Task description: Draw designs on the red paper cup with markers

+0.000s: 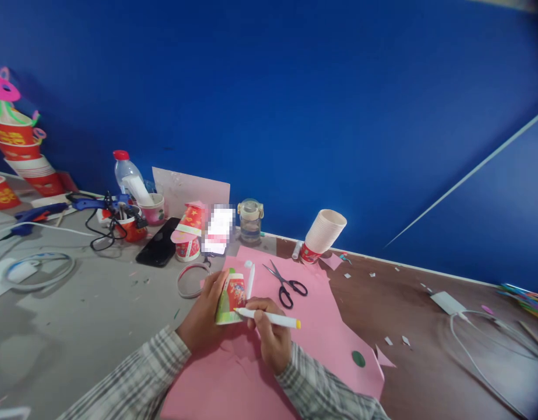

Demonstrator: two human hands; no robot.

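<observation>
My left hand (202,319) is wrapped round the side of a small paper cup (236,290) with a red picture and green-and-white parts. Between the fingers of my right hand (271,341) is a white marker (277,319) with a yellow end. Its tip is at the cup's lower printed side; whether it touches I cannot tell. Both hands are over a large sheet of pink paper (315,338). Black-handled scissors (284,284) lie on that paper with blades apart, and a slim white stick-like piece (250,281) lies just behind the cup.
Behind stand a leaning stack of paper cups (325,230), a lidded jar (250,221) and a decorated red cup figure (190,224). A black phone (159,244), a tape ring (193,280) and blue glue guns (41,213) are leftward. Cables (470,361) and paper scraps lie rightward.
</observation>
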